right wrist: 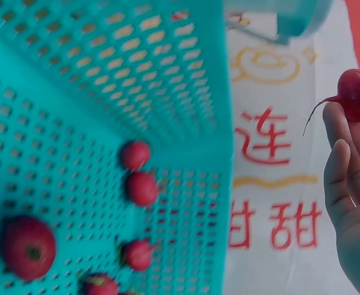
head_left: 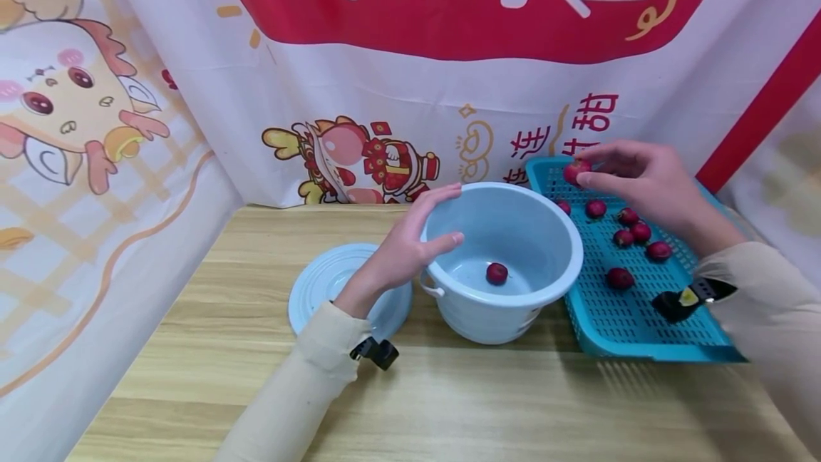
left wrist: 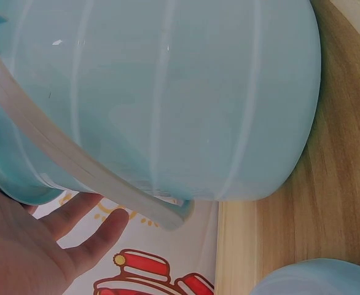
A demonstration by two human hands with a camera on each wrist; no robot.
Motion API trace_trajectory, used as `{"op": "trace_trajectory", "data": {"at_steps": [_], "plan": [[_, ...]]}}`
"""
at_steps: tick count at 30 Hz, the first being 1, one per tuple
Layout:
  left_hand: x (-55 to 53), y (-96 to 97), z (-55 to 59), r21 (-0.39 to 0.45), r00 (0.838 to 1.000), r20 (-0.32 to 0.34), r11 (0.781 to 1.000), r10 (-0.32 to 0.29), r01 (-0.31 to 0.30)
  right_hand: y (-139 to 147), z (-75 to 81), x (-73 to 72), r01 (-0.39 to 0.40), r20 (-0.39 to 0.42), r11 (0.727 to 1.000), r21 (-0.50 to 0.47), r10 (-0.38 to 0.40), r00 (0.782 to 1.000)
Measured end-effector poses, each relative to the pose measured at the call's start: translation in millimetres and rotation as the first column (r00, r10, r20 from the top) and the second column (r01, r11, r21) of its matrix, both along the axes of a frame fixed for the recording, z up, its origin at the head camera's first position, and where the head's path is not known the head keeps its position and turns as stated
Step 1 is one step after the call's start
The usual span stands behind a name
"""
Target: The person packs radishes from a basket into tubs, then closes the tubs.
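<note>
A light blue bucket [head_left: 494, 316] stands upright on the table, with one red radish [head_left: 497, 274] at its bottom. My left hand [head_left: 420, 234] rests on the bucket's left rim, its thumb inside and its fingers along the far side. In the left wrist view, the bucket's pale handle [left wrist: 75, 150] hangs against the ribbed side. My right hand [head_left: 648, 180] pinches a radish [right wrist: 356, 95] between thumb and fingertips, above the far end of a teal perforated basket [head_left: 586, 326]. The thin root of this radish dangles free. Several more radishes [head_left: 620, 278] lie in the basket.
A round light blue lid [head_left: 314, 291] lies flat on the wooden table [head_left: 192, 348], left of the bucket and partly behind my left forearm. The basket stands close against the bucket's right side. A printed cloth [head_left: 244, 120] hangs behind the table and down both sides.
</note>
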State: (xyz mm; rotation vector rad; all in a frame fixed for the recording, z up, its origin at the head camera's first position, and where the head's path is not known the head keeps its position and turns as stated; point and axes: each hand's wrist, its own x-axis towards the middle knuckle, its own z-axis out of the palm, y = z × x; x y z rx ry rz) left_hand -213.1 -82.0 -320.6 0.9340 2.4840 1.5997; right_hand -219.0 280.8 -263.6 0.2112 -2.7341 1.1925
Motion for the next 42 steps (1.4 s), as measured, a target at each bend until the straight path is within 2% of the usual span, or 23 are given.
{"op": "trace_trajectory", "data": {"at_steps": [8,12,18,27,34,42], "plan": [[-1.2,2.4,-1.9,-0.001,1.0,0.007,1.0,-0.008,0.008,-30.6,12.9,5.9,-0.091,-0.116,0.996,-0.018,0.088,0.989],[-1.9,3.0,-2.6,-0.001,1.0,0.005,1.0,-0.01,0.01,-44.5,14.2,6.7,-0.137,-0.122,0.991,-0.01,0.135,0.983],[-2.3,3.9,-3.9,-0.002,1.0,0.012,1.0,-0.006,0.006,-63.9,7.2,8.6,-0.174,-0.105,0.985,0.007,0.174,0.979],[-0.6,2.7,-3.6,-0.011,1.0,0.029,1.0,-0.001,0.001,-85.3,-8.5,5.6,-0.232,-0.082,0.969,0.087,0.239,0.968],[-0.4,0.2,-1.4,-0.01,1.0,0.021,1.0,0.003,-0.002,-95.0,-15.9,2.4,-0.296,-0.139,0.927,0.23,0.333,0.933],[-1.9,0.2,-1.3,-0.011,1.0,0.013,1.0,0.004,-0.004,-94.8,-16.5,3.0,-0.311,-0.123,0.906,0.288,0.357,0.926]]}}
